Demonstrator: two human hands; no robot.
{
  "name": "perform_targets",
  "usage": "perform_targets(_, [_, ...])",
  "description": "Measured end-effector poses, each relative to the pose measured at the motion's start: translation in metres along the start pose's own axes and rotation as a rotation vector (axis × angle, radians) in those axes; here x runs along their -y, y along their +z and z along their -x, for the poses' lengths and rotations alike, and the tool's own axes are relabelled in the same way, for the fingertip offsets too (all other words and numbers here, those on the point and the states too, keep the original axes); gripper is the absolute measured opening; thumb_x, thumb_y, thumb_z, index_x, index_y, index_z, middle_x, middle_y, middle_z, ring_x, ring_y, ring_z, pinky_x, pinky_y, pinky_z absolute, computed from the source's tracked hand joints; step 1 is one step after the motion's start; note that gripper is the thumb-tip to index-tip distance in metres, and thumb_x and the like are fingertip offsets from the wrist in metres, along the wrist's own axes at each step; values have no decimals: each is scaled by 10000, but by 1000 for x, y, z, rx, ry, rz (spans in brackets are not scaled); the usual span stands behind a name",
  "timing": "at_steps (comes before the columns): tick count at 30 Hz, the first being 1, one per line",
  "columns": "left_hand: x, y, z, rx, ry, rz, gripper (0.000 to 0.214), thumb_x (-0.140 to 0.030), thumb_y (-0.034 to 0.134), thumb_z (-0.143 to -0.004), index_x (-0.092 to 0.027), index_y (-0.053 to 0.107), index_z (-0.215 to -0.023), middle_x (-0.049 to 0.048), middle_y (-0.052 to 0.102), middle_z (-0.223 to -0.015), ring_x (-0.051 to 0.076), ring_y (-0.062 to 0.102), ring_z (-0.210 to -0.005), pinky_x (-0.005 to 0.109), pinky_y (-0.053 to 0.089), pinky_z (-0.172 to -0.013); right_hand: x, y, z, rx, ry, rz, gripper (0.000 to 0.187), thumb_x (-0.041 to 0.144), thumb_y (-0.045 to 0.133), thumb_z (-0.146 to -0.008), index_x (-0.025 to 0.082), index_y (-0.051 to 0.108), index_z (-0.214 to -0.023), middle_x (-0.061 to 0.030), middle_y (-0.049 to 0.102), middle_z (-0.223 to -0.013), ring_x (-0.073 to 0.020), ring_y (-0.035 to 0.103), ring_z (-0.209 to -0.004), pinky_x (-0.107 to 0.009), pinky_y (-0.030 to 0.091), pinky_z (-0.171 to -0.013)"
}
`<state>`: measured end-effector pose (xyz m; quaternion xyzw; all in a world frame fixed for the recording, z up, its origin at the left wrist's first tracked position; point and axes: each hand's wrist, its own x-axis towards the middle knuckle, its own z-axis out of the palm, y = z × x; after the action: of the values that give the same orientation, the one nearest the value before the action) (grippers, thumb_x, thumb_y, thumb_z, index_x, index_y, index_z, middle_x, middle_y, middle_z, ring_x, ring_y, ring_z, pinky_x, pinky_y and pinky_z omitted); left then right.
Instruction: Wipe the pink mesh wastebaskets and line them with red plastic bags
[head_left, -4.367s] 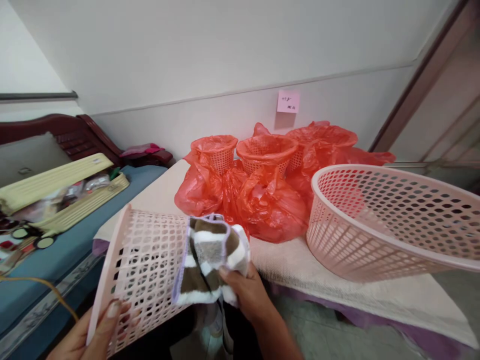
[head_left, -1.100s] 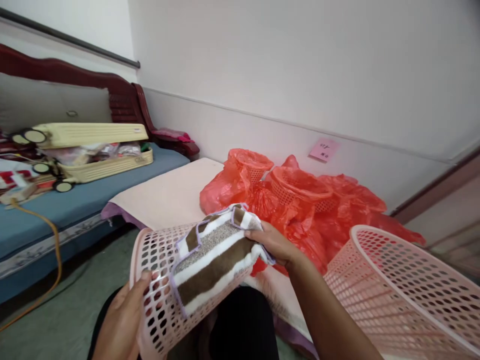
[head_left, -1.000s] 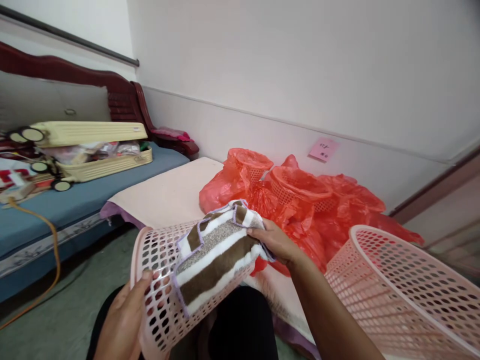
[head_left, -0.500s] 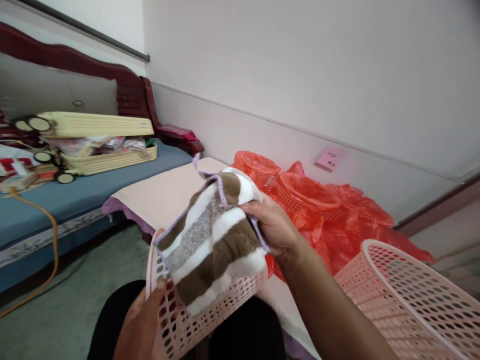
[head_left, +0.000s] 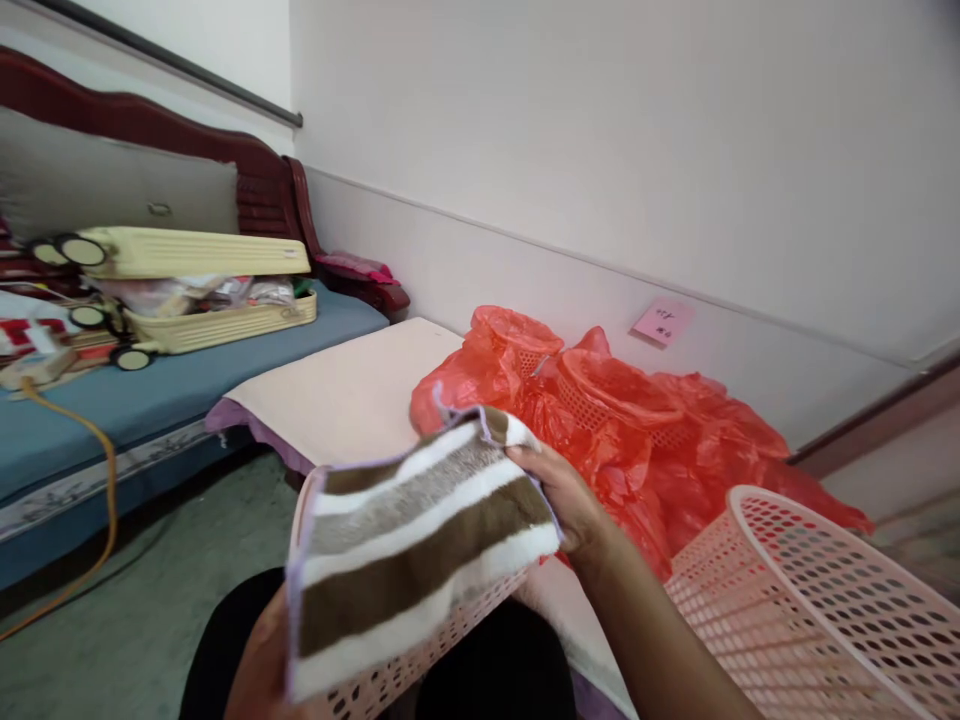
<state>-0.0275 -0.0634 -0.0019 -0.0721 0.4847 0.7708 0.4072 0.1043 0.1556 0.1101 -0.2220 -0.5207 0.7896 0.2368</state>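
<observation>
A striped cleaning cloth (head_left: 420, 555) in brown, white and grey, with lilac edging, hangs spread over a pink perforated plastic basket (head_left: 375, 690). My right hand (head_left: 559, 490) is closed on the cloth's upper right part, thumb on top. The basket is tilted over my lap, its left rim showing beside the cloth. At its left side, my left hand (head_left: 259, 660) is against the basket; the cloth covers its fingers, which half a second ago were gripping the basket wall. Most of the basket's opening is hidden under the cloth.
A second pink basket (head_left: 810, 600) stands at the right. Baskets in red plastic bags (head_left: 615, 390) crowd the cream-covered table (head_left: 352, 390) by the wall. A pink note (head_left: 664, 322) is on the wall. At left, an open yellow suitcase (head_left: 217, 325) lies on a blue bed (head_left: 45, 440).
My right hand has moved slightly right and down with the cloth. The cloth, bunched before, now lies flatter and wider over the basket and my left fingers.
</observation>
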Motion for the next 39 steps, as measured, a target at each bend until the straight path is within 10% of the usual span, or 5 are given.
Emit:
perform_targets(5, [5, 3, 3, -6, -175, 7, 624, -405, 781, -695, -276, 580, -1271, 18, 759, -960, 259, 714, -911, 324, 562, -773, -13, -33, 14, -184, -107, 396, 327, 391, 663, -789, 175, 652, -1035, -32, 700, -862, -208, 642, -766, -347, 495, -764])
perform_targets(15, [27, -12, -12, -202, 209, -334, 436, -535, 757, -630, -251, 723, -960, 83, 756, -1006, 392, 600, -1159, 439, 563, -857, -87, 51, 60, 13, -635, 1351, 530, 122, 591, -751, 190, 541, -1275, -140, 535, -1278, -306, 483, -1144, -500, 400, -986])
perform_targets(24, [22, 14, 8, 81, 1, -237, 658, -490, 807, -635, -181, 595, -1176, 89, 756, -915, 311, 716, -858, 388, 581, -708, -65, 0, 37, -348, -320, 438, 240, 270, 542, -864, 207, 662, -1062, -14, 682, -930, -201, 614, -888, -294, 478, -770])
perform_targets(32, [19, 37, 22, 215, 188, -311, 780, -334, 892, -488, -173, 537, -1164, 49, 746, -887, 255, 700, -793, 317, 578, -672, -67, 25, 44, -129, -221, 198, 245, 397, 656, -827, 231, 698, -1002, -10, 674, -919, -190, 589, -855, -273, 466, -714])
perform_targets(39, [26, 12, 10, 337, 236, -559, 879, -350, 858, -549, -193, 420, -1295, 104, 700, -1101, 297, 662, -975, 389, 548, -815, -75, 34, 35, -154, -164, -48, 359, 317, 637, -812, 238, 648, -1162, -2, 703, -874, -188, 634, -763, -290, 494, -707])
